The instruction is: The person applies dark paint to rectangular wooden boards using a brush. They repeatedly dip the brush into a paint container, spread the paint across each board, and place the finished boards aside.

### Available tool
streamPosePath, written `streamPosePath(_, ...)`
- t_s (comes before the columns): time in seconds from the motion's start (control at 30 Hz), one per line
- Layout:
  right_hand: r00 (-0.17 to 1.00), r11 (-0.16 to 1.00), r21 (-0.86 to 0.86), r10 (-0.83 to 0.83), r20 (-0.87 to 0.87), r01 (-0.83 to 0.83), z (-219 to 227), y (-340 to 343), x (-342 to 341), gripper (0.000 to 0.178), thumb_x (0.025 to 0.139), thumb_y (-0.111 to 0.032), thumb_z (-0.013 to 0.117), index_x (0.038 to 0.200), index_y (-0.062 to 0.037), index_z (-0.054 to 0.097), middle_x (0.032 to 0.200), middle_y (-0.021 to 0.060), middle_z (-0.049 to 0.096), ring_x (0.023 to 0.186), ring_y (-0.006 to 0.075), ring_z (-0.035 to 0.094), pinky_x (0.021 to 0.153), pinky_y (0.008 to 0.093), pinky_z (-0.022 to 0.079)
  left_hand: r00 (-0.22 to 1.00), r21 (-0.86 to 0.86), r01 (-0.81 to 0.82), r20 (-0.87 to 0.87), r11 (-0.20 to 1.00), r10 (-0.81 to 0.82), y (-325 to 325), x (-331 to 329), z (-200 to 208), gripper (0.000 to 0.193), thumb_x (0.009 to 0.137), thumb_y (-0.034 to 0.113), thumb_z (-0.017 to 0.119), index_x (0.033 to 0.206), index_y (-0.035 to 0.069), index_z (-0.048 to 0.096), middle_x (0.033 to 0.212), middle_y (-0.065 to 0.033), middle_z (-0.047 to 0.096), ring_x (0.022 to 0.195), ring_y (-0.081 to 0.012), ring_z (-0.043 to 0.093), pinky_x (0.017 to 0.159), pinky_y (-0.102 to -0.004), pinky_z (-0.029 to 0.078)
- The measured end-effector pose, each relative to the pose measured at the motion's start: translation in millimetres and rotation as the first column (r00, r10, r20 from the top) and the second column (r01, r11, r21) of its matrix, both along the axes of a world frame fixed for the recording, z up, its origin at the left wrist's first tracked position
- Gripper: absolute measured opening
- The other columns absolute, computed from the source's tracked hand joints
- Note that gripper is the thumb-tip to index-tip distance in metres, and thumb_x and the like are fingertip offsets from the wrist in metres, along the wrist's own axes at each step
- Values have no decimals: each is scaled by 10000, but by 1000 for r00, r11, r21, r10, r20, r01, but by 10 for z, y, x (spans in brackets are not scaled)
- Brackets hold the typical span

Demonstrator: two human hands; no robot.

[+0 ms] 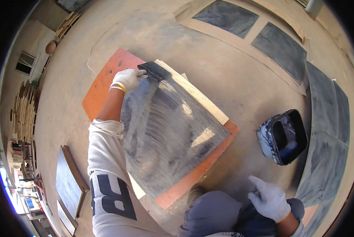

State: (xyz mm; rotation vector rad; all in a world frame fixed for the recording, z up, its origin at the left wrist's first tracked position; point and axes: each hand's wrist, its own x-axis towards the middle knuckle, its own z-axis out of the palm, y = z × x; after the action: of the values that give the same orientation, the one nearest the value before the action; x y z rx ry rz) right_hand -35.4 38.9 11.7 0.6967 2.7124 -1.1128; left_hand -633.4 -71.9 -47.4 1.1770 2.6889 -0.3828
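Observation:
My left hand (127, 80), in a white knit glove, is closed on a wide, flat black brush (155, 71) at the far corner of a board (165, 130). The brush rests on the board's surface. Dark grey, streaky paint covers most of this board, while a few pale wood patches show through toward its right side. My right hand (268, 199), also gloved, hangs over my knee at the lower right. Its index finger is stretched out and the thumb stands apart, with nothing held. To the right stands a paint-smeared black bucket (267, 136), with dark liquid inside.
Beneath the board lie an orange-red panel (101, 91) and a pale wood strip (196, 93). Several dark painted boards (279, 51) lie on the floor at the far right and along the right side. Stacked panels (69, 183) stand at left, with timber pieces (23, 110) beyond.

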Motion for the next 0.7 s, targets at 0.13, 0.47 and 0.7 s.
streamPosePath(0.13,1000,1000,-3,-13,-1,13,65,36,59,544,854,-109,781,1365,-55,601,867,109,748,788,333,728,712,450,580,993,-55,117,28,992,-116,-138,168,-49,377,1047,364,601,1409,310,689,1208,-101,766,1113,-311,726,968,-415,572)
streamPosePath(0.47,999,1000,-27,-10,-34,9,173,153,235,597,841,-75,789,1403,-48,587,923,116,754,799,326,733,717,436,583,991,-2,134,4,991,-134,-221,748,-84,387,1017,256,601,1389,307,692,1049,-152,773,974,-334,750,849,-462,596)
streamPosePath(0.7,936,920,-177,-347,52,351,184,286,588,543,860,-22,761,1387,-20,626,881,132,772,717,277,748,695,355,590,988,-43,151,-28,988,-152,-163,903,22,358,1032,277,586,1364,323,712,1014,-138,769,962,-329,746,813,-458,597)
